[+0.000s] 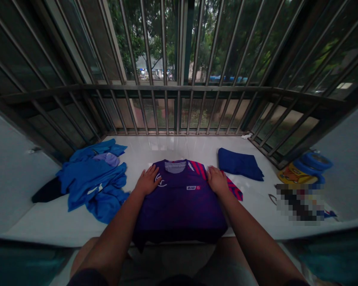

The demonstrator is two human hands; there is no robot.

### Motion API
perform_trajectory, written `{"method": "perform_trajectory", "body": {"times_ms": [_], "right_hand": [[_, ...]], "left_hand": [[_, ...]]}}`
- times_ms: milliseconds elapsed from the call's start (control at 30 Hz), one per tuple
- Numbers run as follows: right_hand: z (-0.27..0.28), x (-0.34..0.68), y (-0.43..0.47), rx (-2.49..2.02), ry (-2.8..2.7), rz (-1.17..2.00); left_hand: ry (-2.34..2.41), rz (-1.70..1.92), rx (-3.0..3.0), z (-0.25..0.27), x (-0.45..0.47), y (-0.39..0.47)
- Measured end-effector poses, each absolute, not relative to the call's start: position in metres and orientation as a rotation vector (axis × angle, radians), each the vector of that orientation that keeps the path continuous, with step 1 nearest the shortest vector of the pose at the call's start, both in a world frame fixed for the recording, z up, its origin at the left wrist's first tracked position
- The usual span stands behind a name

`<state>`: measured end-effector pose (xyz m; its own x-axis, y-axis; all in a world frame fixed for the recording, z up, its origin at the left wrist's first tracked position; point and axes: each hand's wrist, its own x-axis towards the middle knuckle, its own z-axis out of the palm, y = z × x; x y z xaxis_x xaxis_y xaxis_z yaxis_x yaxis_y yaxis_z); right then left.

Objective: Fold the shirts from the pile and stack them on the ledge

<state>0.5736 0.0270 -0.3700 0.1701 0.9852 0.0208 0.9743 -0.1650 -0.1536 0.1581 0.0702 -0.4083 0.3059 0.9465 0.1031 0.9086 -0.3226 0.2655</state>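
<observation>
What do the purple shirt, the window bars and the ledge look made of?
Purple shirt: smooth fabric, perhaps polyester, given its sporty print. Window bars: likely steel, by their dull metallic gleam. Ledge: glossy white, reflecting the bars; tile or stone, unclear.

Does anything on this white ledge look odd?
Mildly: the purple fabric shirt looks lopsided; its pink-striped sleeve sticks out past the right hand, but none shows by the left hand. The bright-blue fabric heap at left is crumpled.
</observation>
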Motion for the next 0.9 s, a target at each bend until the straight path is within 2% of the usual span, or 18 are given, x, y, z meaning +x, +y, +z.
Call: {"method": "perform_trajectory", "body": {"times_ms": [133,267,433,567,700,800,900], "right_hand": [[-0.361,0.605,-0.010,-2.519,-1.607,-0.002],[-0.363,0.619,-0.033,-2.506,-1.603,0.051],[-0.360,0.619,-0.026,-2.431,-1.546,0.125],[-0.340,0.606,-0.023,-2.302,-1.545,0.117],[-0.316,0.556,-0.041,-1.902,-1.948,0.105],[-0.309,0.517,-0.066,-1.464,-2.389,0.232],[-0.314,0.507,-0.088,-1.445,-2.439,0.348]], "left_hand": [[1.719,0.429,2.348,-0.403,0.138,0.066],[1.601,0.653,2.168,-0.392,0.148,0.067],[1.474,0.804,1.903,-0.381,0.217,0.069],[1.299,0.748,1.536,-0.379,0.280,0.062],[1.123,0.648,1.218,-0.378,0.311,0.053],[1.061,0.599,1.095,-0.377,0.315,0.048],[1.051,0.567,1.058,-0.377,0.313,0.046]]}}
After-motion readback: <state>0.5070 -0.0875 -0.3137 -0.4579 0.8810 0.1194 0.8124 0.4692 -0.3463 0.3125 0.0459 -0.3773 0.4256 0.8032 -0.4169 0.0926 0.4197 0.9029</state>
